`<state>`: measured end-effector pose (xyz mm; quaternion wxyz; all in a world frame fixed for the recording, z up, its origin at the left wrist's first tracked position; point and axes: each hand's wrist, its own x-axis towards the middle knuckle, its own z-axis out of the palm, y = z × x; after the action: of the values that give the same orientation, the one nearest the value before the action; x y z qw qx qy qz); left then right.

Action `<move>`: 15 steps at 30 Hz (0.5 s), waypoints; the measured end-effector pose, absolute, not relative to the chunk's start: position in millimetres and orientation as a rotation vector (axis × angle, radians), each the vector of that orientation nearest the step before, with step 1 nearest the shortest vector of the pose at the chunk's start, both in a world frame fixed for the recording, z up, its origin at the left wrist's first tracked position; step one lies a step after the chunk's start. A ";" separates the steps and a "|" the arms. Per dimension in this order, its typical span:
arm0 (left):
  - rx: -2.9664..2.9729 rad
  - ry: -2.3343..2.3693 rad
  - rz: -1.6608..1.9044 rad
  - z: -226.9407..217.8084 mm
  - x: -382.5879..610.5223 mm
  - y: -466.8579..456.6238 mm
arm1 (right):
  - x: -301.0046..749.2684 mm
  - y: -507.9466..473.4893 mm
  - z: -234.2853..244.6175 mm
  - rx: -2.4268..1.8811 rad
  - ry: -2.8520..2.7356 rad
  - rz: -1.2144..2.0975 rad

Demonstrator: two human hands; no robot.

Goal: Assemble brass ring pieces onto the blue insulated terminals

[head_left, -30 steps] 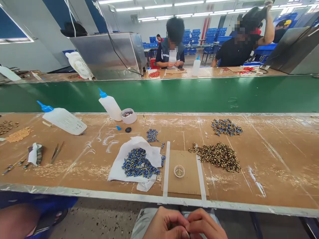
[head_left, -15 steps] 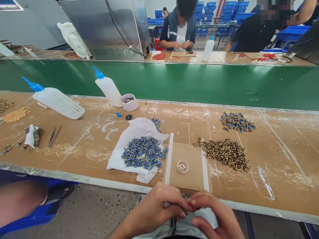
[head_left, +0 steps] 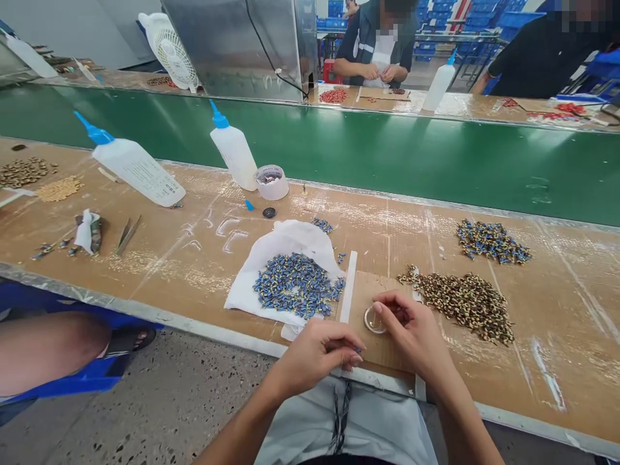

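Observation:
My left hand point(head_left: 322, 352) is closed in a pinch at the table's front edge, with a small blue piece point(head_left: 358, 351) showing at its fingertips. My right hand point(head_left: 409, 326) is at a small round clear dish point(head_left: 369, 325), thumb and fingers drawn together over its right side. Whatever those fingertips hold, if anything, is hidden. Beneath the dish lies a cardboard sheet point(head_left: 382, 284) with white strips along its sides. To the left, many small blue-and-yellow pieces point(head_left: 290, 284) lie on white paper point(head_left: 247, 284). A heap of dark brown-and-gold pieces point(head_left: 465, 303) lies to the right.
Another blue-and-gold pile point(head_left: 491, 242) lies at the back right. Two white bottles with blue nozzles point(head_left: 140, 171) point(head_left: 235, 155), a tape roll point(head_left: 271, 183) and tweezers point(head_left: 129, 235) are on the left. Beyond runs a green belt point(head_left: 358, 142), with co-workers point(head_left: 378, 45) across it.
My hands have come apart. The right has moved forward to the clear dish; the left has risen to the table's front edge. The whole view has shifted and tilted.

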<state>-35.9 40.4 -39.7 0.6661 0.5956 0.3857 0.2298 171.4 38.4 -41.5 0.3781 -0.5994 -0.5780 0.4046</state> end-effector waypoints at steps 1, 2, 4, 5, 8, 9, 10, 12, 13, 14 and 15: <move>1.321 0.862 0.503 -41.1 -36.1 41.2 | 172.7 37.9 -41.5 -1.511 -1.488 1.026; 1.303 0.857 0.488 -42.3 -36.1 41.9 | 175.0 36.7 -41.4 -1.480 -1.500 1.016; 1.293 0.854 0.469 -43.9 -35.8 42.5 | 180.9 32.8 -41.5 -1.416 -1.518 0.985; 1.297 0.854 0.468 -44.1 -35.5 42.6 | 183.7 30.3 -41.9 -1.391 -1.528 0.967; 1.325 0.864 0.475 -43.9 -34.4 42.2 | 187.8 22.6 -43.9 -1.349 -1.573 0.903; 1.336 0.871 0.474 -43.9 -34.1 42.0 | 187.1 20.8 -44.5 -1.348 -1.586 0.877; 1.345 0.878 0.473 -44.0 -33.9 41.9 | 185.3 19.7 -45.0 -1.352 -1.598 0.848; 1.351 0.893 0.469 -44.7 -33.8 41.9 | 179.7 19.9 -45.1 -1.360 -1.632 0.786; 1.349 0.898 0.470 -45.2 -33.9 41.9 | 176.5 21.0 -44.8 -1.360 -1.657 0.747; 1.344 0.901 0.472 -45.8 -34.0 42.0 | 173.5 22.6 -44.0 -1.360 -1.688 0.698; 1.339 0.902 0.474 -46.2 -34.0 41.9 | 171.2 24.4 -42.9 -1.363 -1.724 0.640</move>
<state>-34.0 41.9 -46.2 0.6666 0.5931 0.3995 0.2102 171.2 24.4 -42.9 0.4135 -0.5423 -0.6856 0.2546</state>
